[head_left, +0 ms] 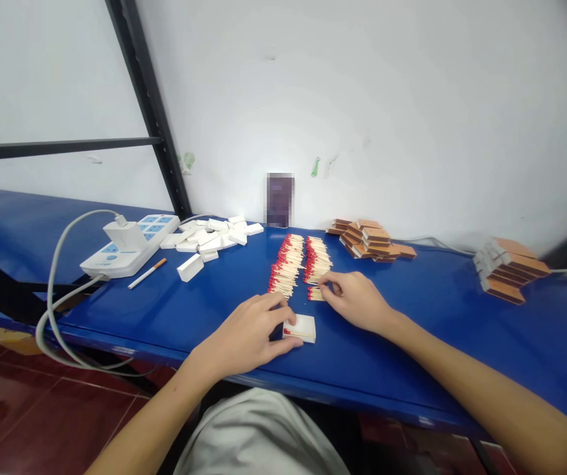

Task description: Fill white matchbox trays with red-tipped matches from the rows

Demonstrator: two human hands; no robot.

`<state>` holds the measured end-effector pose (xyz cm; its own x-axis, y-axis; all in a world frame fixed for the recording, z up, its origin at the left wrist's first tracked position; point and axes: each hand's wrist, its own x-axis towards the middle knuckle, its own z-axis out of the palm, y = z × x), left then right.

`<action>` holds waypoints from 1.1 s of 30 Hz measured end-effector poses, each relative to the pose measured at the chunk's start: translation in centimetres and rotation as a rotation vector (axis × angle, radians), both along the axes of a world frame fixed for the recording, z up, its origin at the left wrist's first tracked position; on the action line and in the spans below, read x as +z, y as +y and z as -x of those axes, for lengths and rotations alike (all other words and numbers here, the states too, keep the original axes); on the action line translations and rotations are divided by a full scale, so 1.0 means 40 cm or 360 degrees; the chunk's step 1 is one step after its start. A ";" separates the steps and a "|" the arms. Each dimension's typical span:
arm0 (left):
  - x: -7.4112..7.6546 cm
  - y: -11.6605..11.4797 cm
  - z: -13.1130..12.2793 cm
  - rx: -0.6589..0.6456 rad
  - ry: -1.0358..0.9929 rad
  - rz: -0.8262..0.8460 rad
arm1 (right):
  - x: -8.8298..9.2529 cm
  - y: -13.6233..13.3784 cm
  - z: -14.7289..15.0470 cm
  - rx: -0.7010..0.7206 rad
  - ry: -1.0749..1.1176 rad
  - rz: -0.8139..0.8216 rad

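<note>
At the near edge of the blue table, the left hand curls over one small white tray. Its thumb and fingers grip the tray's left end and hide that part; a few red tips show inside. Just beyond, the right hand pinches a little bunch of matches between thumb and forefinger, too few showing to count. Behind lie two rows of red-tipped matches, too dense to count. Further left are one cigarette, one power strip and a heap of white trays. To the right are a pile of brown sleeves and a second stack, its edges smeared. One blurred dark object stands at the wall.
</note>
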<state>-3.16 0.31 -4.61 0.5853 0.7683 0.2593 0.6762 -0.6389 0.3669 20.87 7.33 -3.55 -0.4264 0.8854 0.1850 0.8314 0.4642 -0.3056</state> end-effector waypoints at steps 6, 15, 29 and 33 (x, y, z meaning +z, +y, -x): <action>-0.005 0.001 0.001 -0.0001 0.0018 -0.0012 | 0.004 -0.001 0.002 -0.0006 0.0007 0.0010; -0.009 0.002 0.002 0.0001 0.0015 -0.0023 | -0.003 0.005 0.001 -0.0042 0.0000 0.0009; -0.009 0.000 0.002 0.0005 0.0011 -0.0023 | -0.007 0.009 0.000 -0.0003 0.0014 0.0051; -0.008 0.003 0.001 0.0006 0.0008 -0.0023 | -0.011 0.011 -0.002 0.0015 0.0009 0.0047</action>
<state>-3.19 0.43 -4.94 0.5836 0.7668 0.2673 0.6805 -0.6414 0.3542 20.95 7.77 -3.98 -0.4339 0.8865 0.1610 0.8251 0.4627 -0.3241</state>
